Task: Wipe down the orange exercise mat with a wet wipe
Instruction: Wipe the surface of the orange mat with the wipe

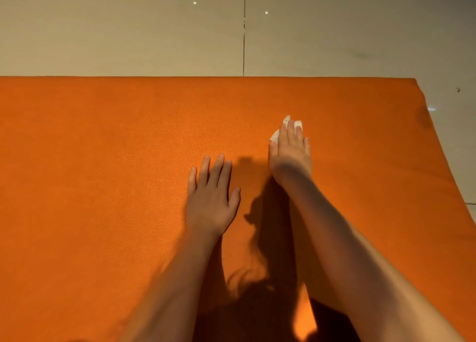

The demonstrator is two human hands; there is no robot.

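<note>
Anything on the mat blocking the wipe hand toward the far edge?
Nothing visible. The right hand presses the wet wipe flat on the orange mat, and the mat from there to the far edge is bare. The left hand rests flat on the mat, nearer the person and leftward, in the way only for strokes toward it.

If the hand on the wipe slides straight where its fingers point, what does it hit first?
Nothing, as far as shows: the right hand, flat on the wet wipe, points over bare orange mat to its far edge, then tiled floor.
</note>
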